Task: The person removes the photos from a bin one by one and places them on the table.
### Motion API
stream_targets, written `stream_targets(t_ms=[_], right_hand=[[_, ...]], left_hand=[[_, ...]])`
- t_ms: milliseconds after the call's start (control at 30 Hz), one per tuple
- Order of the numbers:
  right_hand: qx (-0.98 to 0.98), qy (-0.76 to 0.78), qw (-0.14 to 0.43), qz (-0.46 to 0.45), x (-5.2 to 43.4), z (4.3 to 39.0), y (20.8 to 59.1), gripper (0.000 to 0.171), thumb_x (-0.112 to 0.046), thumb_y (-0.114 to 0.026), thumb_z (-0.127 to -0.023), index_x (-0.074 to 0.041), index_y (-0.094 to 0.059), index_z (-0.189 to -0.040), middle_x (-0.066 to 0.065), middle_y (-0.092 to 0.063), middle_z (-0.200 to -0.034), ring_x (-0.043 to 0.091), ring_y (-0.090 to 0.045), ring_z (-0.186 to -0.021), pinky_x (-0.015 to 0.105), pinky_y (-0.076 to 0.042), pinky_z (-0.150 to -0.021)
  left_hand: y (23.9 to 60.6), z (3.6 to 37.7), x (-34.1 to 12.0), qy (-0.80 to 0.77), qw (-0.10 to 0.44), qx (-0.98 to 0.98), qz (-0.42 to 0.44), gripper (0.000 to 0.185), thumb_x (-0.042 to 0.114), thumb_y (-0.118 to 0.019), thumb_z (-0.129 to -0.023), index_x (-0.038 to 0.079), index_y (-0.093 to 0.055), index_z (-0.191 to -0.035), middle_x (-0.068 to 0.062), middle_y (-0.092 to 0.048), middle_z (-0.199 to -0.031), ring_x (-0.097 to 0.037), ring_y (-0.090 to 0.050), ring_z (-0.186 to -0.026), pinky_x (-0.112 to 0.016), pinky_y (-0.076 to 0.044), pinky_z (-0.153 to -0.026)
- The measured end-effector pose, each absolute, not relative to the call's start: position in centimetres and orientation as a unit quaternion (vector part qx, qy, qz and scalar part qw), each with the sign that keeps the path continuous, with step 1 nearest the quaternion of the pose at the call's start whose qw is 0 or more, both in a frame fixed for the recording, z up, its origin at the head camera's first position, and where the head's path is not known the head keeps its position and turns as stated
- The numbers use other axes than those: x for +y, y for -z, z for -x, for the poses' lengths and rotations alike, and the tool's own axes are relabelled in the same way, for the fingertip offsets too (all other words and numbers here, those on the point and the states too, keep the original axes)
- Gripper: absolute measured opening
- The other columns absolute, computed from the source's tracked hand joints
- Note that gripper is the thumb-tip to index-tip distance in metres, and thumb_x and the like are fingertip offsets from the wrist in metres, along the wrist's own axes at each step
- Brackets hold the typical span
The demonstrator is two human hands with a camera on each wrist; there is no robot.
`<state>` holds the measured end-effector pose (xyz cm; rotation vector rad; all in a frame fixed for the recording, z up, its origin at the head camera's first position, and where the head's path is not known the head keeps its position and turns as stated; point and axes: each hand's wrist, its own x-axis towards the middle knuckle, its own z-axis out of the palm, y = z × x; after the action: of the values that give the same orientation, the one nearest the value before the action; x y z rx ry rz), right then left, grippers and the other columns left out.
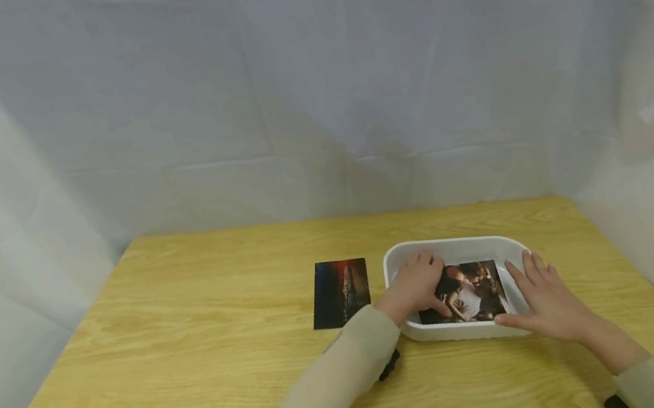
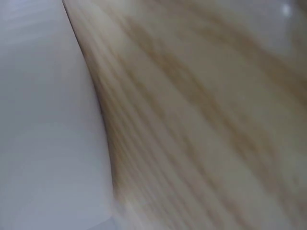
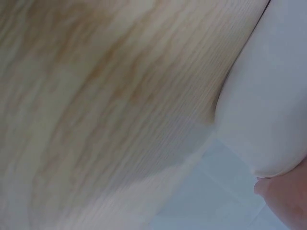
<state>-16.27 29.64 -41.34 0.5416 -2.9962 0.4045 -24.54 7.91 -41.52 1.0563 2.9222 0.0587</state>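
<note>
A white tray (image 1: 463, 333) with rounded corners stands on the table, right of the middle. Inside lies a glossy photo print (image 1: 469, 292) in dark brown tones with a pale patch. My left hand (image 1: 415, 285) reaches over the tray's left side and rests at the print's left part, its thumb on the picture. The hand covers the print's upper left corner. At the tray's right end is my right hand (image 1: 548, 301), fingers spread along the rim and thumb at the front edge. Left of the tray a second dark photo print (image 1: 340, 292) lies flat, partly behind the left sleeve.
The table (image 1: 151, 353) has a light wood grain. White sheeting (image 1: 295, 80) hangs behind it and on both sides. In the left wrist view the tray's outer wall (image 2: 48, 120) fills the left side; the right wrist view shows its wall (image 3: 268, 96) and a fingertip (image 3: 290, 196).
</note>
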Motion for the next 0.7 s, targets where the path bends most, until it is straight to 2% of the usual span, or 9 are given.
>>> stream_targets(t_ms=[167,333,500,700], right_hand=[[-0.972,-0.139,0.038,-0.183,29.7,16.3,41.5,0.096,-0.050,-0.062,-0.075,0.014,-0.020,-0.133,0.042,-0.001,-0.133,0.049,0.005,-0.124,0.063,-0.006,-0.094],[-0.971,-0.143,0.042,-0.186,29.8,16.3,41.5,0.096,-0.049,-0.062,-0.075,0.013,-0.019,-0.134,0.042,-0.001,-0.133,0.049,0.005,-0.124,0.062,-0.004,-0.095],[-0.972,-0.139,0.039,-0.184,29.8,16.3,41.6,0.095,-0.051,-0.061,-0.075,0.012,-0.020,-0.134,0.041,-0.002,-0.133,0.049,0.004,-0.124,0.062,-0.006,-0.094],[-0.973,-0.139,0.034,-0.183,29.7,16.6,41.7,0.095,-0.051,-0.060,-0.076,0.012,-0.019,-0.135,0.040,0.000,-0.134,0.047,0.006,-0.125,0.063,-0.007,-0.094]], left_hand=[[41.4,24.9,7.9,-0.065,-0.024,0.937,-0.342,0.044,0.047,-0.062,-0.076,0.014,-0.056,-0.105,0.002,-0.056,-0.096,-0.011,-0.053,-0.087,-0.023,-0.044,-0.070],[41.3,25.2,7.8,-0.160,-0.033,0.922,-0.351,0.024,0.031,-0.064,-0.081,0.012,-0.062,-0.096,0.002,-0.061,-0.089,-0.010,-0.055,-0.081,-0.020,-0.043,-0.070],[41.2,25.4,7.3,-0.250,-0.022,0.904,-0.347,0.013,0.021,-0.066,-0.081,0.011,-0.064,-0.088,0.003,-0.060,-0.082,-0.009,-0.054,-0.076,-0.020,-0.042,-0.070],[40.1,25.5,6.6,-0.324,0.000,0.899,-0.293,0.009,0.018,-0.061,-0.085,0.010,-0.061,-0.089,0.001,-0.060,-0.083,-0.011,-0.055,-0.075,-0.021,-0.043,-0.066]])
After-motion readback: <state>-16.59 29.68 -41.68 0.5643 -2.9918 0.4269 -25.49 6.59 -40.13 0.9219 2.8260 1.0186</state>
